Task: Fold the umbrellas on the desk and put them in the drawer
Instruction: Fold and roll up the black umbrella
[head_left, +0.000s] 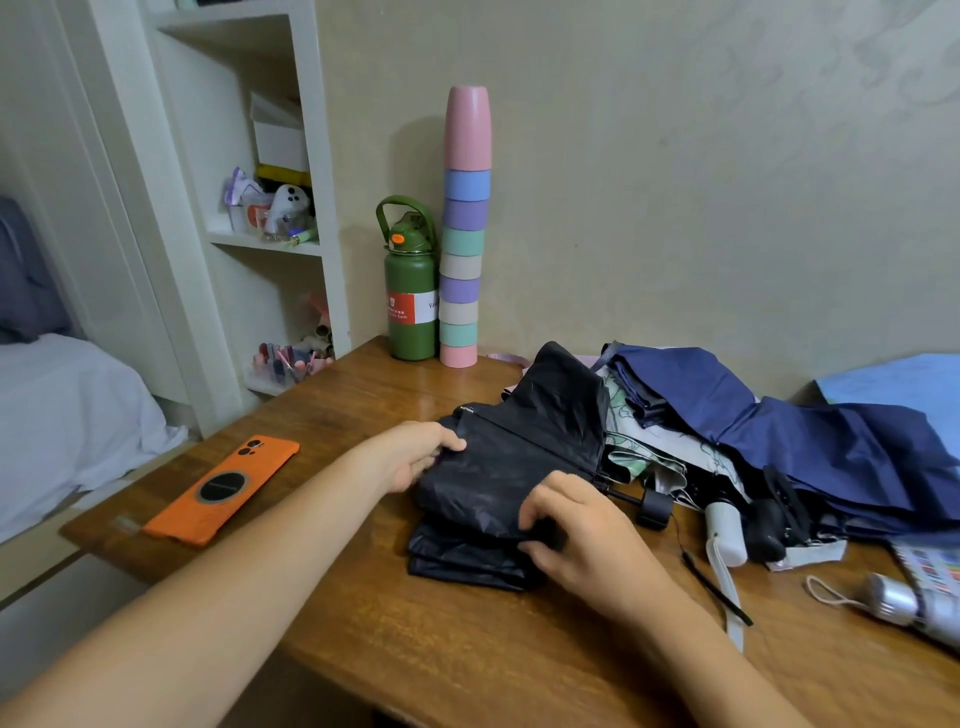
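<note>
Both hands were on the black umbrella (511, 467) at the centre of the frame, down on the wooden desk (395, 623). Left hand (415, 457) came in from the lower left — its fingers curled over the left edge of the dark canopy, gripping the fabric. Right hand (576, 525) sat just lower and to the right, fingers bent and pinching the gathered folds near the umbrella's black handle (655, 506). That canopy lay bunched in layers, its far end peaked up toward the wall.

Just right of it, touching, sat a heap of other umbrellas — a pale patterned one (670, 447) with a white handle (726, 530), and a navy blue umbrella (810, 436) sprawled toward the right edge. A silver umbrella (904, 603) lay at the lower right.

Left of centre, an orange phone (223, 491) rested face down near the desk's edge. At the back against the wall stood a green bottle (410, 296) and, beside it, a tall stack of pastel cups (464, 228).
</note>
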